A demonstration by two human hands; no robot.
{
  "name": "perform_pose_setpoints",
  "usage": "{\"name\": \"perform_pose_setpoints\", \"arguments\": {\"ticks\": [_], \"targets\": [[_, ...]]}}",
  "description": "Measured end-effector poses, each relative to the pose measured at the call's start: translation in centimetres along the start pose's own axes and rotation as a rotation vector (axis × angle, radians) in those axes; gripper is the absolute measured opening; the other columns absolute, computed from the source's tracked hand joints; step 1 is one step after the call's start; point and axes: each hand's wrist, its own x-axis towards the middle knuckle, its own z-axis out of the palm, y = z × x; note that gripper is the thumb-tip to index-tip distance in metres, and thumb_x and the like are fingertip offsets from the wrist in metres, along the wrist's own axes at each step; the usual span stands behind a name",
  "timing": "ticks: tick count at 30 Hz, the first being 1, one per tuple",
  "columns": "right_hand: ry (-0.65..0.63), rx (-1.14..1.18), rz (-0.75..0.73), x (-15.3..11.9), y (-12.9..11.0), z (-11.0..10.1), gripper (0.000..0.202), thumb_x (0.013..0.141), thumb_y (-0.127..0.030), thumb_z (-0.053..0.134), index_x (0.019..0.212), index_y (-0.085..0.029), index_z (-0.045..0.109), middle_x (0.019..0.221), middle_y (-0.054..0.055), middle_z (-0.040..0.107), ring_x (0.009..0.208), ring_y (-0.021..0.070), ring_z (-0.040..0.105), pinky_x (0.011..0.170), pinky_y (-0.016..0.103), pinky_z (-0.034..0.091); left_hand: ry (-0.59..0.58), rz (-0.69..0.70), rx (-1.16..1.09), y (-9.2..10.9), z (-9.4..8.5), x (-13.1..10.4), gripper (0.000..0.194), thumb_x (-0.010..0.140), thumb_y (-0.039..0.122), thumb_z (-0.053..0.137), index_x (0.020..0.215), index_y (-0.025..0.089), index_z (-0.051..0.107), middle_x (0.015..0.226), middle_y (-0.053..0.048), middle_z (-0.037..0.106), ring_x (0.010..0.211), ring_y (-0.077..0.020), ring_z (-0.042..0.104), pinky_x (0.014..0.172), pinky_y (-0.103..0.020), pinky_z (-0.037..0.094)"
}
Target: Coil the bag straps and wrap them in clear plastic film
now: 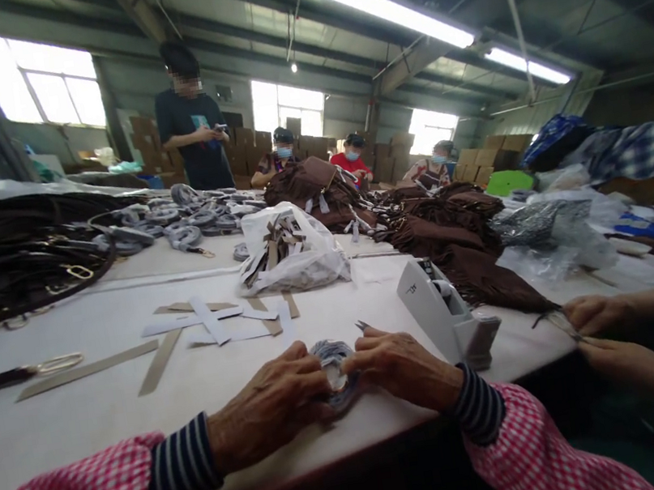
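Observation:
A coiled strap in grey wrapping is at the table's front edge, between my hands. My left hand grips its left side with bent fingers. My right hand pinches the coil's right side, and the pointed metal tip of what looks like thread snips sticks out above its fingers. A pale tape dispenser stands just right of my right hand. Beyond my left hand, white and beige strips lie scattered on the white tabletop.
A plastic bag of strips sits mid-table. Behind are grey wrapped coils, dark straps and brown fringed bags. At right, a co-worker's hands hold a thin item by a fringed bag. Other people are across the table.

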Motion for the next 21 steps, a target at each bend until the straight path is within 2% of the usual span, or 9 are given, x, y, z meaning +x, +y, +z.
{"name": "perform_pose_setpoints", "arguments": {"ticks": [5, 9, 12, 17, 21], "targets": [[0.005, 0.069, 0.025, -0.2, -0.1, 0.6, 0.018, 0.097, -0.017, 0.069, 0.112, -0.024, 0.075, 0.093, 0.001, 0.068, 0.095, 0.0196, 0.061, 0.079, 0.028, 0.044, -0.097, 0.048, 0.06, -0.1, -1.2, 0.5, 0.013, 0.1, 0.011, 0.058, 0.093, 0.021, 0.062, 0.104, -0.001, 0.071, 0.094, -0.0207, 0.058, 0.088, -0.033, 0.036], [0.018, 0.13, 0.064, -0.2, -0.2, 0.6, 0.02, 0.096, -0.017, 0.07, 0.113, -0.025, 0.076, 0.094, 0.001, 0.069, 0.096, 0.0193, 0.063, 0.081, 0.028, 0.046, -0.156, 0.094, 0.078, -0.1, -1.8, 1.2, 0.018, 0.091, 0.004, 0.06, 0.089, 0.021, 0.061, 0.106, -0.003, 0.073, 0.091, -0.0217, 0.061, 0.091, -0.036, 0.038], [0.039, 0.18, 0.093, -0.2, -0.2, 0.6, 0.023, 0.096, -0.017, 0.071, 0.115, -0.028, 0.077, 0.093, 0.0, 0.068, 0.094, 0.0189, 0.064, 0.082, 0.028, 0.046, -0.108, 0.076, 0.066, -0.2, -1.1, 0.9, 0.017, 0.086, 0.006, 0.062, 0.09, 0.022, 0.061, 0.102, -0.004, 0.072, 0.09, -0.0235, 0.062, 0.093, -0.038, 0.041], [0.087, 0.283, 0.145, -0.4, -0.2, 1.0, 0.027, 0.096, -0.023, 0.07, 0.12, -0.033, 0.077, 0.091, 0.0, 0.068, 0.092, 0.0196, 0.065, 0.083, 0.031, 0.049, 0.006, -0.001, 0.147, -0.3, 1.2, -0.1, 0.022, 0.088, 0.013, 0.059, 0.107, 0.024, 0.06, 0.109, -0.01, 0.069, 0.101, -0.0293, 0.06, 0.091, -0.041, 0.047], [0.2, 0.46, 0.144, -0.4, 0.2, 0.6, 0.037, 0.089, -0.026, 0.075, 0.126, -0.029, 0.074, 0.097, 0.002, 0.07, 0.093, 0.0208, 0.064, 0.084, 0.035, 0.051, 0.093, -0.038, 0.086, -0.7, 1.7, -1.0, 0.011, 0.091, 0.027, 0.06, 0.101, 0.024, 0.06, 0.106, -0.009, 0.068, 0.101, -0.0288, 0.057, 0.089, -0.041, 0.048]]}}
